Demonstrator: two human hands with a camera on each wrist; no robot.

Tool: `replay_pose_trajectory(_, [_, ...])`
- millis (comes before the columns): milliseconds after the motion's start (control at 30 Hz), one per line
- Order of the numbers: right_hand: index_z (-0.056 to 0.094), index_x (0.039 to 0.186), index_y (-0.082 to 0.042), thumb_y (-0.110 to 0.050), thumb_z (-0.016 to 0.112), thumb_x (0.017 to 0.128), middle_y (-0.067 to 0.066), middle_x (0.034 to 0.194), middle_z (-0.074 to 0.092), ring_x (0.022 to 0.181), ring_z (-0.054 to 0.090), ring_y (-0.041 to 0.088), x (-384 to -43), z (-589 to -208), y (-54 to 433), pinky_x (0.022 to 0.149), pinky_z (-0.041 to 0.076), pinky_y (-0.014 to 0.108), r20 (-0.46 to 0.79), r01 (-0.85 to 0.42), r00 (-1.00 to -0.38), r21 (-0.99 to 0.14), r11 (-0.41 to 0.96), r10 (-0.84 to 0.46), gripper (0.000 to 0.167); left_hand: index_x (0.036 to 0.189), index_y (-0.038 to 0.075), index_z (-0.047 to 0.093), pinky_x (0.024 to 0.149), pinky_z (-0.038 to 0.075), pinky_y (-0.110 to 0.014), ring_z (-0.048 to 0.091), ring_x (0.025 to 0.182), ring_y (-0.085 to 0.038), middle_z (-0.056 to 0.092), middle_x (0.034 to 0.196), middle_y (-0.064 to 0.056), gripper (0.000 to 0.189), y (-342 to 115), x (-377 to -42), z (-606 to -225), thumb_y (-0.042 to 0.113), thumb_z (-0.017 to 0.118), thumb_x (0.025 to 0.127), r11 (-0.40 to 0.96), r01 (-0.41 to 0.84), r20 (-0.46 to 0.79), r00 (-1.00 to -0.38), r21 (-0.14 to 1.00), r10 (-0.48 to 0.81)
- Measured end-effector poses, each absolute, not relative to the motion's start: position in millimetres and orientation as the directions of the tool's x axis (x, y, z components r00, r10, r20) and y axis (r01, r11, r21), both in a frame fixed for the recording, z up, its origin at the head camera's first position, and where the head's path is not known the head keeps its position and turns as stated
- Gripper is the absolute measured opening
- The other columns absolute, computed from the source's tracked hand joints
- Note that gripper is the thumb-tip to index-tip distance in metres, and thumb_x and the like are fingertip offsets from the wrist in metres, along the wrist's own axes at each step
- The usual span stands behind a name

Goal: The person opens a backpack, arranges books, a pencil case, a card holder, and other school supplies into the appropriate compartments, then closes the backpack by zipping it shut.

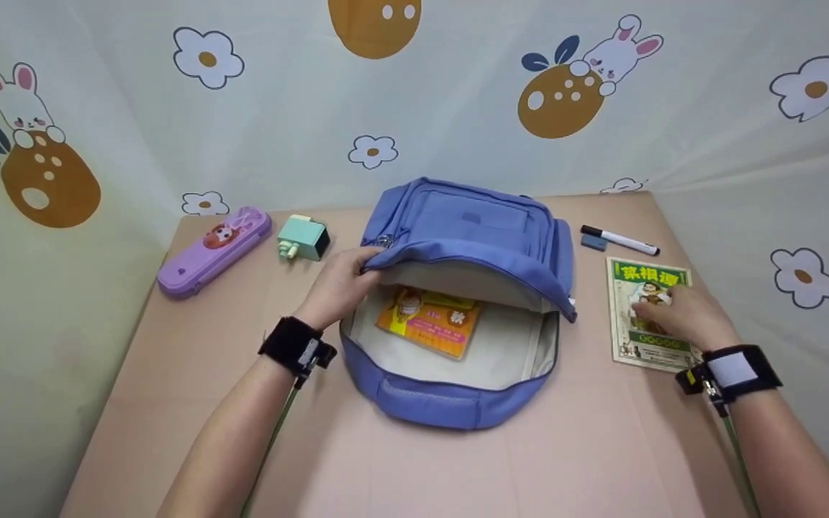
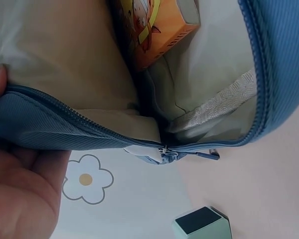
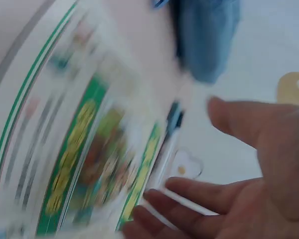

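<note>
A blue backpack (image 1: 450,410) lies unzipped on the table, its pale lining showing. My left hand (image 1: 342,284) grips the raised edge of its opening; in the left wrist view the thumb is inside the zipper edge (image 2: 70,112) and the fingers outside. Inside the bag lies an orange and yellow book (image 1: 425,327). Over at the right, my right hand (image 1: 691,316) hovers at a green and cream book (image 1: 627,345) with a figure on its cover. In the right wrist view, blurred, its fingers (image 3: 199,194) are extended and the thumb stands apart; contact with the book is unclear.
A purple pencil case (image 1: 206,259) lies at the table's left, beside a mint-green pencil sharpener-like box (image 1: 303,237). Behind the green book are a white marker with a black cap (image 1: 619,239) and a small blue block (image 1: 593,242). A patterned curtain (image 1: 278,108) stands behind the table.
</note>
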State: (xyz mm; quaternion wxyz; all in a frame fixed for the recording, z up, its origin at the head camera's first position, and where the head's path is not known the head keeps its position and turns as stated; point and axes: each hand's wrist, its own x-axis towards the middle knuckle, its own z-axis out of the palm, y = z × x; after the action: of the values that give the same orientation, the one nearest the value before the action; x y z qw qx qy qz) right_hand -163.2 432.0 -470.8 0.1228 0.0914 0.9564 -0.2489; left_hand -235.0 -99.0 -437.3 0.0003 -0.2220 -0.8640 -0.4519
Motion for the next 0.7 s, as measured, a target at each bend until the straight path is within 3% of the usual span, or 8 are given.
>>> replay_pose_trajectory(67, [0.062, 0.084, 0.004, -0.060, 0.069, 0.089, 0.012, 0.070, 0.059, 0.059, 0.055, 0.022, -160.5, -475.7, 441.5, 0.050, 0.045, 0.033, -0.324, 0.287, -0.932, -0.386, 0.877, 0.162, 0.065, 0.124, 0.007, 0.073, 0.104, 0.048, -0.041, 0.064, 0.116, -0.025, 0.071, 0.124, -0.011, 0.030, -99.1, -235.0, -437.1, 0.002, 0.063, 0.096, 0.493, 0.386, 0.201, -0.900, 0.780, 0.387])
replay_pose_trajectory(167, [0.060, 0.077, 0.004, -0.068, 0.072, 0.082, 0.012, 0.069, 0.054, 0.058, 0.053, 0.022, -157.0, -478.8, 451.8, 0.048, 0.042, 0.031, -0.361, 0.341, -0.907, -0.325, 0.882, 0.218, 0.074, 0.125, 0.007, 0.073, 0.104, 0.048, -0.042, 0.064, 0.115, -0.024, 0.070, 0.125, -0.011, 0.031, -99.2, -234.8, -436.3, 0.002, 0.063, 0.096, 0.493, 0.387, 0.196, -0.897, 0.779, 0.395])
replay_pose_trajectory(367, [0.060, 0.086, 0.010, -0.063, 0.078, 0.078, 0.019, 0.080, 0.055, 0.069, 0.054, 0.028, -161.5, -477.9, 461.1, 0.054, 0.045, 0.033, -0.414, 0.361, -0.886, -0.332, 0.871, 0.210, 0.076, 0.123, 0.008, 0.073, 0.096, 0.050, -0.040, 0.062, 0.104, -0.020, 0.071, 0.121, -0.008, 0.030, -98.8, -234.8, -436.2, 0.002, 0.061, 0.096, 0.489, 0.396, 0.200, -0.892, 0.777, 0.405])
replay_pose_trajectory(700, [0.057, 0.105, 0.015, -0.047, 0.088, 0.076, 0.020, 0.091, 0.058, 0.078, 0.060, 0.028, -175.0, -477.0, 468.4, 0.065, 0.054, 0.035, -0.524, 0.469, -0.824, -0.419, 0.778, 0.214, 0.075, 0.122, 0.008, 0.074, 0.098, 0.051, -0.040, 0.064, 0.107, -0.021, 0.072, 0.121, -0.009, 0.029, -99.3, -235.5, -436.0, 0.003, 0.062, 0.097, 0.496, 0.393, 0.197, -0.895, 0.775, 0.401])
